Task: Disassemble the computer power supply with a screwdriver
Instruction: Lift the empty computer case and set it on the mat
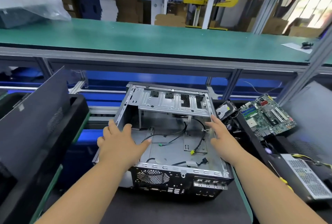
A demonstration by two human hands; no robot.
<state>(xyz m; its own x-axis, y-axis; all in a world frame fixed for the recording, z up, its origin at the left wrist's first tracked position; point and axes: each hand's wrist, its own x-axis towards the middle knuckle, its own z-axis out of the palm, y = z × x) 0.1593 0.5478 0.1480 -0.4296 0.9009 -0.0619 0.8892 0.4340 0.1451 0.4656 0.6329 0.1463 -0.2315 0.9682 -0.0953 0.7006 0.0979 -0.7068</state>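
An open grey computer case [172, 166] lies on the black mat in front of me, with loose black cables on its floor. My left hand [120, 144] is spread over the case's left wall, fingers outside and thumb inside. My right hand [222, 137] lies with straight fingers against the case's right wall. The silver power supply [305, 173] sits outside the case at the right edge, yellow wires trailing from it. A screwdriver with a yellow handle [284, 181] lies beside it, held by neither hand.
A green motherboard [267, 116] and a hard drive [224, 110] lie at the right behind the case. A dark side panel [34, 116] leans at the left. A green shelf [143, 36] runs across above the bench.
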